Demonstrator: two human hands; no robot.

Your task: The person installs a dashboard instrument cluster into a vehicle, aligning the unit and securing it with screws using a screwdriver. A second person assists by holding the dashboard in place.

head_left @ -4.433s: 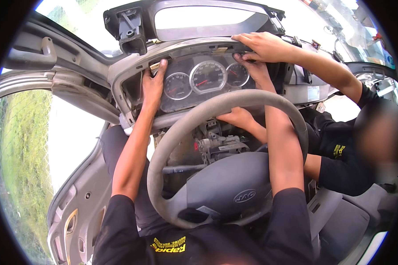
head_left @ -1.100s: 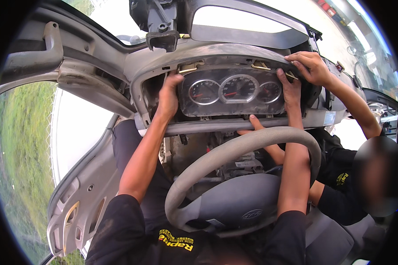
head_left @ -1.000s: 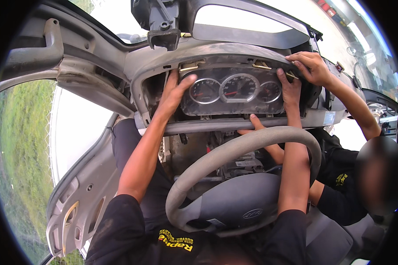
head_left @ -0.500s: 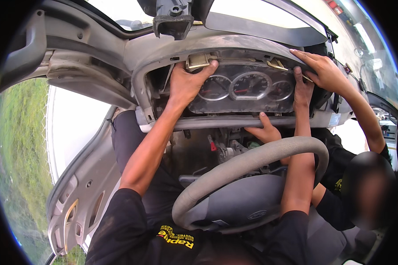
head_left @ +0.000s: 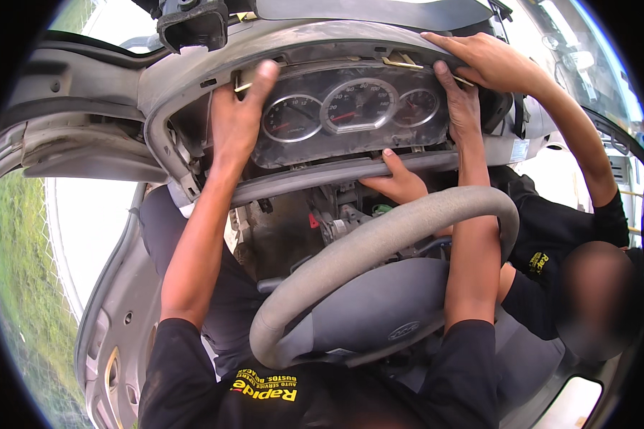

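My left hand [head_left: 234, 118] grips the upper left end of the dark instrument cluster [head_left: 358, 104], thumb raised by a pale metal clip, other fingertips hidden behind. At the right end, my right hand [head_left: 459, 100] is closed on it, thumb up beside another clip. The three-dial cluster sits within the grey dashboard surround [head_left: 315, 187]. A co-worker's upper hand [head_left: 497, 63] lies over the surround's top right edge; their lower hand [head_left: 397, 182] touches its lower rail, thumb up.
The steering wheel [head_left: 379, 236] is between me and the cluster, with exposed column parts [head_left: 336, 229] behind it. A loose black housing [head_left: 191, 25] hangs top left. An open door [head_left: 114, 336] is at left; the co-worker [head_left: 551, 272] leans in from the right.
The view has shifted since half a second ago, so the dash appears further left and higher. My left thumb has moved up and left off the left dial's top edge.
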